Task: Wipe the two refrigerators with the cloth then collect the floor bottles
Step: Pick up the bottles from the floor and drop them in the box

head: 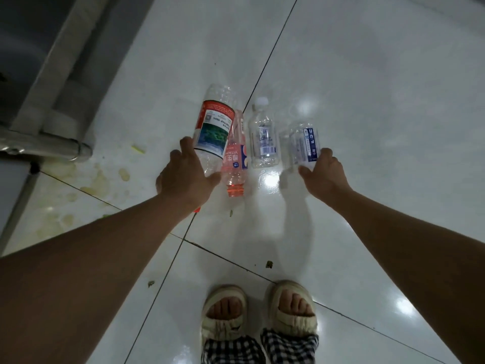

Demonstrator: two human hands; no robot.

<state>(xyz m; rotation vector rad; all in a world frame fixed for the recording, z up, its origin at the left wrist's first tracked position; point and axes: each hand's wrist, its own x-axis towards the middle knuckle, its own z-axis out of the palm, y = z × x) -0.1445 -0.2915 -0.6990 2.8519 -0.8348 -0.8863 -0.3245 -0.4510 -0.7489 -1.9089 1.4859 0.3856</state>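
Several empty plastic bottles lie on the white tiled floor ahead of my feet. My left hand [185, 173] grips a large clear bottle with a red, white and green label [214, 127], its base pointing away from me. Beside it lies a pink bottle [234, 164] with no cap. A small clear bottle with a white cap [263, 135] lies in the middle. My right hand [321, 172] holds a clear bottle with a blue and white label [301, 143], thumb and fingers around its lower end.
A grey metal frame with a rounded foot [63, 145] stands at the left. Yellowish stains [97, 182] and small green scraps mark the tiles near it. My slippered feet [259, 308] stand at the bottom centre.
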